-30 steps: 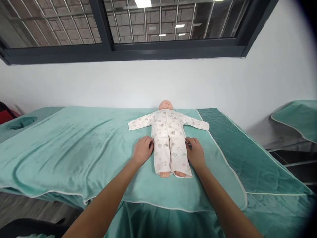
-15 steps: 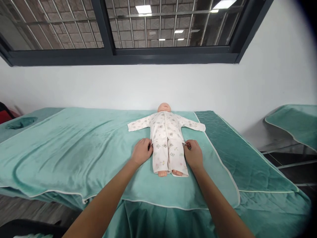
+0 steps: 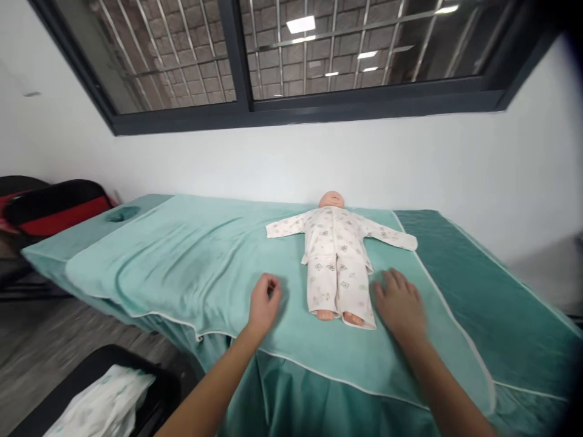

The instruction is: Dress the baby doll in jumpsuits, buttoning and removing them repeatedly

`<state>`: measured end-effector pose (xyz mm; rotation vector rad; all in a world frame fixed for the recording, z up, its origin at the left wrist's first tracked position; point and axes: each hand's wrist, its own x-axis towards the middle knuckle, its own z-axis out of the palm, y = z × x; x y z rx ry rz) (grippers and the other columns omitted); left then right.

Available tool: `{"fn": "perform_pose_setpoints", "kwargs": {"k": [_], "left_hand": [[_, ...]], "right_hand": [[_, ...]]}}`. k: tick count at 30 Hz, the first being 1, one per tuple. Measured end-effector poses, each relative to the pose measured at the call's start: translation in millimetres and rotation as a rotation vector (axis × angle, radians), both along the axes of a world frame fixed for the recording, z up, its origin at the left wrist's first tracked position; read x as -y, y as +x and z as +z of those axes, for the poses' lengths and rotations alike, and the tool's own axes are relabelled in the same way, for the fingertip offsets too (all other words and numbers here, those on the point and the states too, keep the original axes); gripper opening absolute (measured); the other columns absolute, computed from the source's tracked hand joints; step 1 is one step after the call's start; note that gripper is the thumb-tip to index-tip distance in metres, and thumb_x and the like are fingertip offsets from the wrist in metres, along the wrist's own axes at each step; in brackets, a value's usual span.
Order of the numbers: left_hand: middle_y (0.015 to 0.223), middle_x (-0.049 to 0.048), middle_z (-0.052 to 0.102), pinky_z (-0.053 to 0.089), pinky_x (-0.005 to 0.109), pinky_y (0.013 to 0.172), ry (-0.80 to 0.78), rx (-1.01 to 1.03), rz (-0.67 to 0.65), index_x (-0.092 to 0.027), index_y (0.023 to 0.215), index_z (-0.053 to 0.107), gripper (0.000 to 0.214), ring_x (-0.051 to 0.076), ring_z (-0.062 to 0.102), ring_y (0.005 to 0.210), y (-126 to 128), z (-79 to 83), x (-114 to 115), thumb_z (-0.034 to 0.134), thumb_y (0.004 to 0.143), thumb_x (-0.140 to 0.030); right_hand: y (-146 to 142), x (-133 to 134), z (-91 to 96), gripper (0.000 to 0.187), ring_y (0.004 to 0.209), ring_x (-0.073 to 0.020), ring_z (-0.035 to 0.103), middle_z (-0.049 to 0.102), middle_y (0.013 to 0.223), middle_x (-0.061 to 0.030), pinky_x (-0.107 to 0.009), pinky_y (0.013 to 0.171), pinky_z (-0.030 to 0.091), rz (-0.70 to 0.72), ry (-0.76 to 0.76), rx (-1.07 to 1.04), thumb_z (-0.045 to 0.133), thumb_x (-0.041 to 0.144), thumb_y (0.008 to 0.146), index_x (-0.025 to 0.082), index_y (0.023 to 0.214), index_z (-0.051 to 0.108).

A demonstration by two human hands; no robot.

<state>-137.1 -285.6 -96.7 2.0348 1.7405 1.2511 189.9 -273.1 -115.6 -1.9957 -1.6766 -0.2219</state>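
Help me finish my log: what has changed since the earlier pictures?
The left hand and right hand have let go of the clothing at the waist and drawn apart, outward and slightly back. The view has swung left. The doll stays on its back, dressed, arms spread.

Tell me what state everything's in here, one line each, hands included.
Doll: on its back, arms spread, dressed
Patterned top: worn, sleeves stretched outward
Patterned trousers: worn, feet showing below
Left hand: loosely curled, nothing visible in it
Right hand: open, slightly blurred
Light green blanket: spread out, wrinkled
White cloth: crumpled
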Motion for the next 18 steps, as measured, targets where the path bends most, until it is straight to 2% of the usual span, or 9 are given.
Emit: {"fn": "perform_pose_setpoints", "kwargs": {"k": [3,5,7,9,11,13,15,18], "left_hand": [[0.083,0.0024,0.058,0.047,0.028,0.075,0.0,0.016,-0.012,-0.021,0.082,0.052,0.011,0.016,0.056,0.079,-53.1,-17.8,59.7,0.044,0.089,-0.023],[0.088,0.0043,0.061,0.048,0.031,0.079,-0.066,-0.07,0.055,-0.022,0.086,0.055,0.012,0.018,0.058,0.084,-100.5,-26.7,90.9,0.044,0.09,-0.025],[0.098,0.0067,0.063,0.048,0.036,0.087,-0.184,-0.229,0.183,-0.023,0.094,0.058,0.015,0.022,0.06,0.095,-156.8,-34.4,114.7,0.046,0.088,-0.028],[0.116,0.0098,0.063,0.044,0.042,0.098,-0.336,-0.434,0.329,-0.023,0.106,0.061,0.027,0.028,0.058,0.111,-217.7,-43.8,135.8,0.052,0.082,-0.031],[0.132,0.0145,0.055,0.044,0.046,0.098,-0.49,-0.564,0.564,-0.021,0.117,0.059,0.045,0.034,0.054,0.121,-275.7,-57.2,158.8,0.055,0.076,-0.037],[0.135,0.0193,0.053,0.046,0.046,0.095,-0.689,-0.585,0.755,-0.019,0.125,0.055,0.062,0.039,0.054,0.123,-321.8,-74.0,184.2,0.06,0.07,-0.046],[0.126,0.0229,0.059,0.047,0.045,0.093,-0.856,-0.55,0.836,-0.014,0.128,0.052,0.072,0.039,0.06,0.116,-350.1,-91.2,209.1,0.062,0.066,-0.049],[0.127,0.0214,0.06,0.049,0.05,0.083,-0.878,-0.557,0.884,-0.02,0.13,0.05,0.067,0.043,0.062,0.111,-360.2,-107.4,235.2,0.056,0.069,-0.046]], "right_hand": [[13.8,22.0,-13.4,0.057,0.136,-0.0337,0.041,0.049,0.145,-0.0177,-0.052,0.112,0.03,0.025,-0.006,0.057,0.03,0.046,0.096,0.011,0.132,0.056],[19.2,37.0,-19.3,0.062,0.137,-0.0334,0.042,0.051,0.145,-0.0167,-0.053,0.112,0.031,0.055,0.048,0.05,0.028,0.052,0.095,0.013,0.133,0.057],[19.5,52.8,-22.2,0.066,0.137,-0.0346,0.043,0.052,0.143,-0.0169,-0.054,0.112,0.031,0.083,0.088,0.024,0.027,0.055,0.093,0.012,0.133,0.057],[15.1,69.5,-23.5,0.067,0.137,-0.0358,0.043,0.052,0.143,-0.0168,-0.056,0.112,0.031,0.106,0.12,-0.012,0.027,0.055,0.092,0.014,0.136,0.056],[8.1,86.0,-24.7,0.065,0.139,-0.0363,0.041,0.05,0.146,-0.0152,-0.058,0.113,0.029,0.116,0.146,-0.051,0.029,0.054,0.092,0.017,0.141,0.052],[0.8,100.7,-26.1,0.063,0.141,-0.0359,0.038,0.045,0.151,-0.0117,-0.059,0.115,0.026,0.119,0.153,-0.083,0.031,0.05,0.093,0.022,0.147,0.045],[-4.6,112.7,-27.6,0.061,0.143,-0.0354,0.035,0.039,0.155,-0.0082,-0.06,0.115,0.025,0.124,0.14,-0.101,0.031,0.048,0.094,0.026,0.151,0.039],[-6.5,127.2,-32.2,0.059,0.143,-0.0379,0.034,0.036,0.157,-0.006,-0.065,0.111,0.028,0.137,0.136,-0.112,0.031,0.047,0.096,0.032,0.153,0.034]]}}
